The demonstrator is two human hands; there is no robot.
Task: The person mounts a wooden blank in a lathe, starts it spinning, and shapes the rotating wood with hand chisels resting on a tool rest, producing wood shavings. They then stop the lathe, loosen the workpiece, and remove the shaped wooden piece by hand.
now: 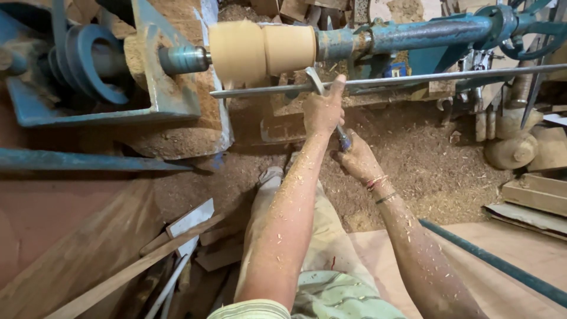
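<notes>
Across the top of my view a pale wooden cylinder (263, 50) sits on a blue lathe (413, 35), gripped at its left end by a steel spindle (183, 59) and at its right end by the blue tailstock shaft (345, 42). Its left part is blurred and fuzzy at the edge, its right part looks smoother and slightly narrower. Just below it a long metal bar (413, 80) runs left to right as a rest.

My left hand (323, 109) is clenched around the blade of a turning chisel (316, 80), thumb raised against the bar, pressing the tool down onto the rest. The chisel's tip points up toward the underside of the cylinder, close beneath its right part; I cannot tell whether it is touching the wood. My right hand (356, 158) sits lower and nearer to me, closed around the chisel's blue handle (344, 140), with 2 thin bands on that wrist. Both forearms are flecked with wood shavings.

Sawdust (413, 159) covers the ground under the lathe. A blue pulley wheel (88, 62) sits at the left end of the machine. Wood offcuts (189, 227) lie at lower left, stacked planks (531, 198) at right, and a blue pipe (496, 263) crosses the lower right corner.
</notes>
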